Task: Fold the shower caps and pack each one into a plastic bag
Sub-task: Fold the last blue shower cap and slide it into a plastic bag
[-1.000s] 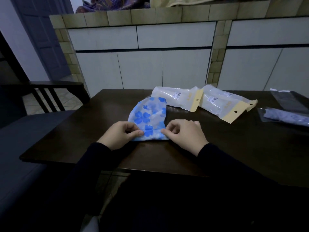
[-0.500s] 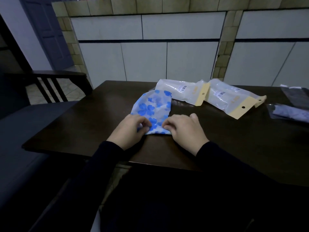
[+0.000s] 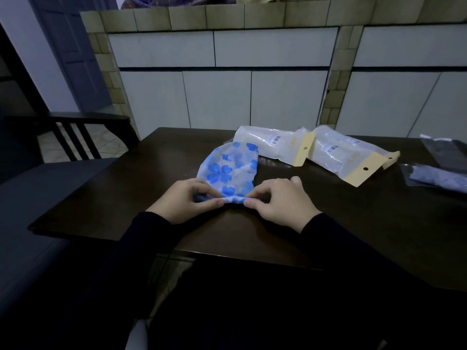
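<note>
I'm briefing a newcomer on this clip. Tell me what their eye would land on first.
First, the translucent shower cap printed with blue flowers, mid-table, its near edge pinched by the left hand and the right hand. Next, two clear plastic bags with tan header strips lying behind it to the right on the dark wooden table.

Person, head view. Both arms are covered by long dark sleeves, near black in the dim light. Left sleeve (image 3: 141, 238) and right sleeve (image 3: 336, 238) both end at the wrist with a plain edge; no cuff band, buttons or markings are discernible. Fabric looks smooth and close-fitting along the forearms. Left hand (image 3: 185, 199) and right hand (image 3: 280, 200) are bare: no gloves, rings, watch or bracelets visible. Lower frame is filled by dark clothing on the torso, detail too dark to tell.
</note>
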Demonstrator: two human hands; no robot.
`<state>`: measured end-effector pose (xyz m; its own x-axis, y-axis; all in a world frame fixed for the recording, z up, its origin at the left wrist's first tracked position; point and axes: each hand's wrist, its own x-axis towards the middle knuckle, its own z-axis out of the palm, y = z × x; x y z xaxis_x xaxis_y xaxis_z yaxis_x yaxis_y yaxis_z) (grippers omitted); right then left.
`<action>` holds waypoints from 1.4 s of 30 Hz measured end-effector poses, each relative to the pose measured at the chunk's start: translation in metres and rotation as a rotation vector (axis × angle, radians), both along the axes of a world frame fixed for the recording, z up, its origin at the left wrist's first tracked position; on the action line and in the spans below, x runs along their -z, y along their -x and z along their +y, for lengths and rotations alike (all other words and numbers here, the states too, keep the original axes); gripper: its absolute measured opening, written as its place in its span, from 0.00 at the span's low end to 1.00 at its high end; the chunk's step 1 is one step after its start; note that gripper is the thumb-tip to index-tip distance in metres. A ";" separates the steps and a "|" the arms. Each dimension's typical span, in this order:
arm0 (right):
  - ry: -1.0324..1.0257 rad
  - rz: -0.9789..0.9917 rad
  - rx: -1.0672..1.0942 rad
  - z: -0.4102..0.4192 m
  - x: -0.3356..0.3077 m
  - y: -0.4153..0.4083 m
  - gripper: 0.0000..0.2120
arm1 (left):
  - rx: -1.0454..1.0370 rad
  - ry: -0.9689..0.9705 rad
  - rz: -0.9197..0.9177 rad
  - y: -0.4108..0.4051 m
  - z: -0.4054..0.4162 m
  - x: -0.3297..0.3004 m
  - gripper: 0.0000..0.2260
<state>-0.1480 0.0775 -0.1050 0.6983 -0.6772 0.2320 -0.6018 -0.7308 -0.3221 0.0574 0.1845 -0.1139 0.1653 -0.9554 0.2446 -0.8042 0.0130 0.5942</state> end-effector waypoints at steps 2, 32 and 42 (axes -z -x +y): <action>-0.022 0.002 0.022 -0.003 -0.001 -0.004 0.13 | -0.040 -0.001 -0.021 -0.001 -0.002 -0.001 0.08; 0.183 -0.009 0.060 -0.016 0.009 -0.020 0.12 | -0.247 0.078 -0.115 -0.001 -0.017 0.012 0.06; 0.164 0.056 -0.180 -0.029 0.005 -0.008 0.16 | -0.240 0.035 -0.042 -0.004 -0.013 0.012 0.09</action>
